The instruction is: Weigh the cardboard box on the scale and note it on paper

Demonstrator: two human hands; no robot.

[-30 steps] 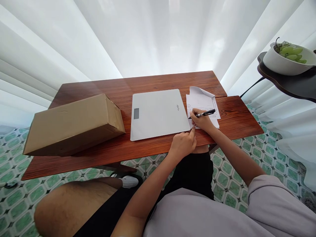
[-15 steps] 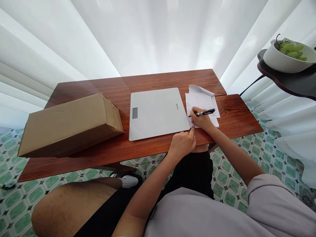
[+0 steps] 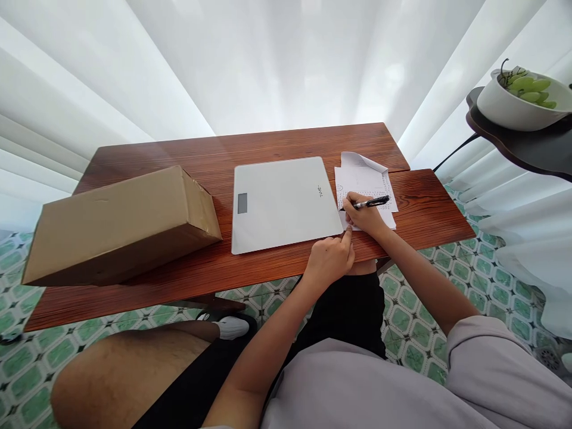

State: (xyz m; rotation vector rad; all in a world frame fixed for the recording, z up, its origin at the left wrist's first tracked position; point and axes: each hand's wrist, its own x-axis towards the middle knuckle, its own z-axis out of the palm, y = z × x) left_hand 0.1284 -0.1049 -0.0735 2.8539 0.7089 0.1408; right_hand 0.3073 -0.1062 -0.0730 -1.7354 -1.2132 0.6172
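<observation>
My right hand (image 3: 364, 213) is closed around a black and silver pen (image 3: 378, 201), its tip low over the left side of the paper sheets (image 3: 361, 177). Handwriting covers part of the top sheet, and one sheet curls up at the far corner. My left hand (image 3: 331, 257) rests at the table's front edge, index finger stretched toward the lower edge of the paper, the other fingers bent. No object shows in it. Just left of the paper lies a flat white digital scale (image 3: 283, 205) with a grey display (image 3: 242, 203) that shows no readable figures.
A brown cardboard box (image 3: 116, 217) occupies the left of the wooden table (image 3: 268, 142). At the right, a white bowl (image 3: 504, 110) of green grapes (image 3: 529, 88) stands on a dark stand (image 3: 518, 143). Another person's bare knee (image 3: 98, 375) is at the lower left. White curtains (image 3: 277, 65) hang behind.
The view has shifted slightly, so the box and scale appear a little further left. Both hands keep nearly the same pose, the pen still in my right hand.
</observation>
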